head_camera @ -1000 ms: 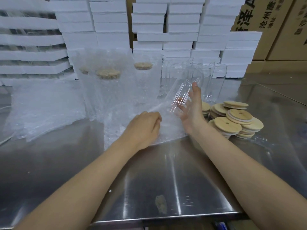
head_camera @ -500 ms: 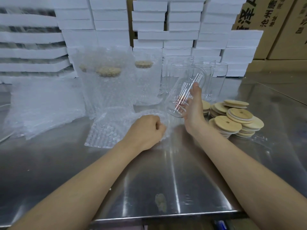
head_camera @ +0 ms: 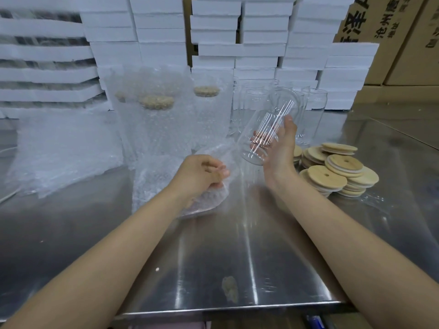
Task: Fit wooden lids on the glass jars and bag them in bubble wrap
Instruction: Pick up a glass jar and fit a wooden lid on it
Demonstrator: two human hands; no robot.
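Head view: on the shiny steel table, the flat clear bubble-wrap bag has been drawn nearer, its edge lifted by the left hand, whose curled fingers pinch it. The right hand still wraps the tall clear glass jar, tilted in the air just beside the bag's raised edge and lidless. Bagging looks imminent, yet the round wooden lids lie untouched.

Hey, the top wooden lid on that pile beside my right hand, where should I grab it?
Pinch the top wooden lid by its rim, coming down from above. It lies nearly flat on the pile of lids, and its thin edge overhangs those beneath, so there is likely room to get under it. The flat face offers no hold.
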